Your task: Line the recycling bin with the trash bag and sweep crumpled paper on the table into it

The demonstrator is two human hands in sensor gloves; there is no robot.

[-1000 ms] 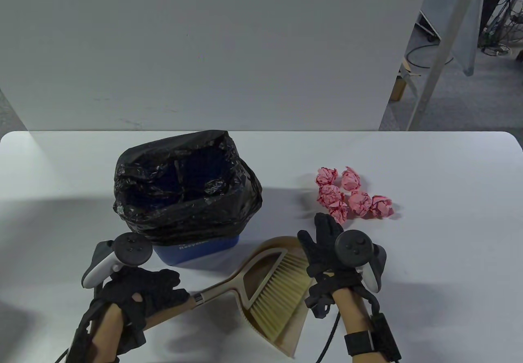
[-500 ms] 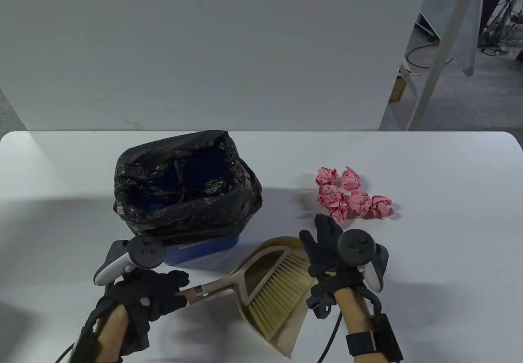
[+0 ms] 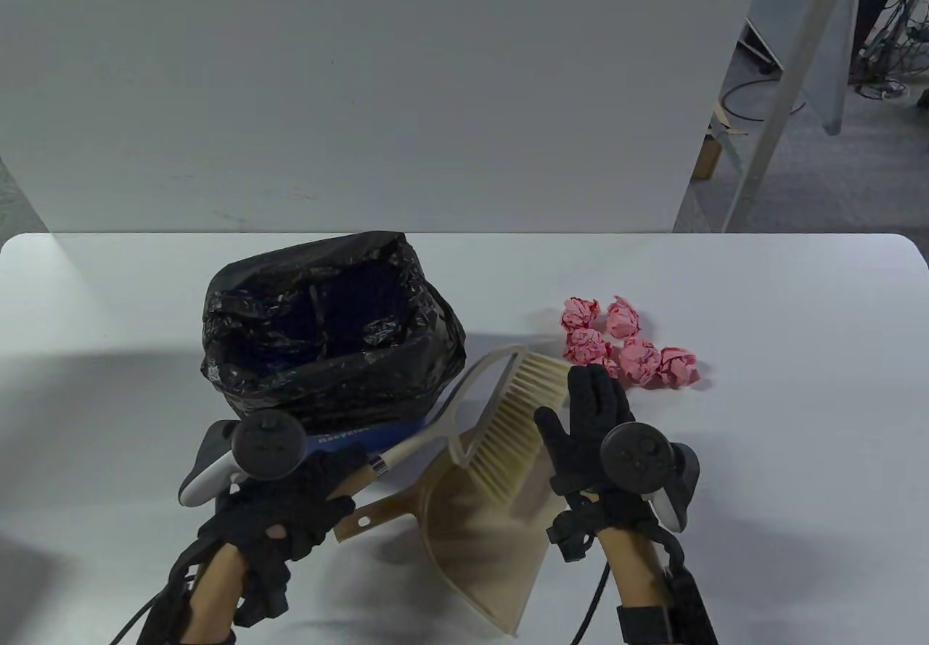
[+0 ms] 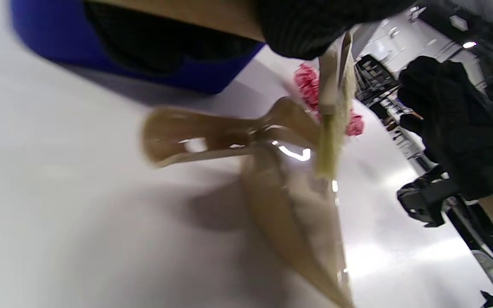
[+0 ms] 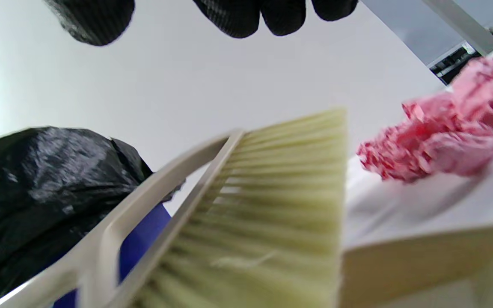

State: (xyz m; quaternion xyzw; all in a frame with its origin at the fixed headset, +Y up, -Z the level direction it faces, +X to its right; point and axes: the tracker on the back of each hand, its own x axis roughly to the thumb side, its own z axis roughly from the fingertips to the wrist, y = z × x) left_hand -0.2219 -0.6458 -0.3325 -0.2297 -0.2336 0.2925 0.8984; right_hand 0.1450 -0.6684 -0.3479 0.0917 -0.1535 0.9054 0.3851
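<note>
Table view overhead; wrist views low, close; all share brush (image 3: 512,420).

Brush (image 3: 508,420): lifted clear of dustpan (image 3: 479,558), gripped by left hand (image 3: 290,507).
Right hand (image 3: 588,434): fingers beside bristles, open.

white lettering on blue recycling bin (image 3: 363,436), too blurred to read

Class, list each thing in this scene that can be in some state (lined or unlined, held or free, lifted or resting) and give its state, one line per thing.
Recycling bin: upright, lined.
Trash bag: open, draped over the bin's rim.
Brush: lifted clear of the dustpan, held by its handle.
Dustpan: flat on the table, not gripped.
Paper balls: crumpled, clustered on the table, unswept.
Left hand: grips the brush handle.
Right hand: fingers straight, holds nothing.
</note>
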